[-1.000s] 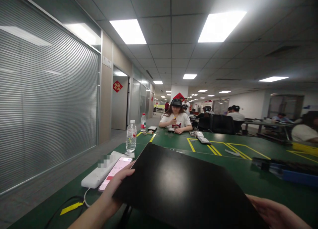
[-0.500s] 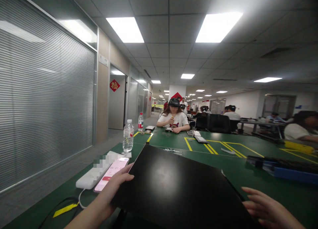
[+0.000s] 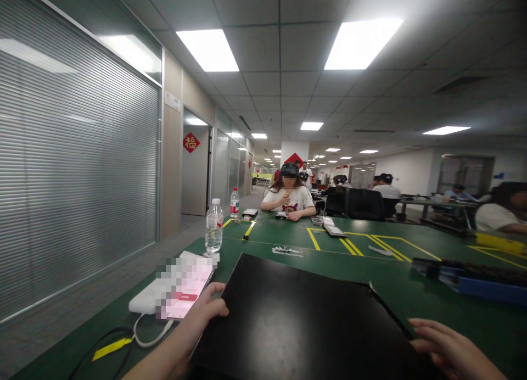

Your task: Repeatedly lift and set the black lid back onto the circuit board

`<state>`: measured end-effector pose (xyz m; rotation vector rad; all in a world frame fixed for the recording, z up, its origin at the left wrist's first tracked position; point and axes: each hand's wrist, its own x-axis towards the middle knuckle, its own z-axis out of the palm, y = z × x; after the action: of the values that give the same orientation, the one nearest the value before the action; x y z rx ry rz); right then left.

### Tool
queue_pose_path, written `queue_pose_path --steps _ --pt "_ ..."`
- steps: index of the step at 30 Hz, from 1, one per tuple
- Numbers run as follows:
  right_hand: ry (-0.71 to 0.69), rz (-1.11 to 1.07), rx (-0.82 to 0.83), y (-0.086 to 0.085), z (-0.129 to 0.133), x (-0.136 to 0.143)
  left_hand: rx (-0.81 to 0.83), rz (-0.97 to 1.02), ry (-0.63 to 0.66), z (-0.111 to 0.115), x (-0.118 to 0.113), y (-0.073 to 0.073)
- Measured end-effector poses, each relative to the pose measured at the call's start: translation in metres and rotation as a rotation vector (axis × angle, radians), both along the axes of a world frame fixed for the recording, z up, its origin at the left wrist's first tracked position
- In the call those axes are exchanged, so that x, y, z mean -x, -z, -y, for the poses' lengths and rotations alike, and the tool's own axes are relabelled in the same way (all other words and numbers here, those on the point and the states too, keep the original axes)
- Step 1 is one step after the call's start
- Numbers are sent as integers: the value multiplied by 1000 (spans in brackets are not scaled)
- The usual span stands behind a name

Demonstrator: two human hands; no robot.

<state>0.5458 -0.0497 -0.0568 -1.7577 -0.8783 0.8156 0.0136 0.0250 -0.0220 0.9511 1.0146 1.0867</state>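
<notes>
While left hand (image 3: 197, 319) grips black board (image 3: 296, 319), now lying flatter | right hand (image 3: 448, 347) open, fingers spread; touching edge.

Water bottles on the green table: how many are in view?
2. A clear water bottle stands near the table's left edge, beyond the phone. A red-labelled bottle stands farther back along the same edge, left of the seated person. Others may be hidden in the distant clutter.
</notes>
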Motion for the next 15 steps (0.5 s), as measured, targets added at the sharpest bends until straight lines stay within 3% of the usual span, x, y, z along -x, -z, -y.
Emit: queue_pose_path --steps 7,15 --pt "122 62 -17 2 -5 0 -48 -49 -6 -4 -4 8" --pt "11 185 -41 22 -14 -30 -41 -50 25 -10 0 13"
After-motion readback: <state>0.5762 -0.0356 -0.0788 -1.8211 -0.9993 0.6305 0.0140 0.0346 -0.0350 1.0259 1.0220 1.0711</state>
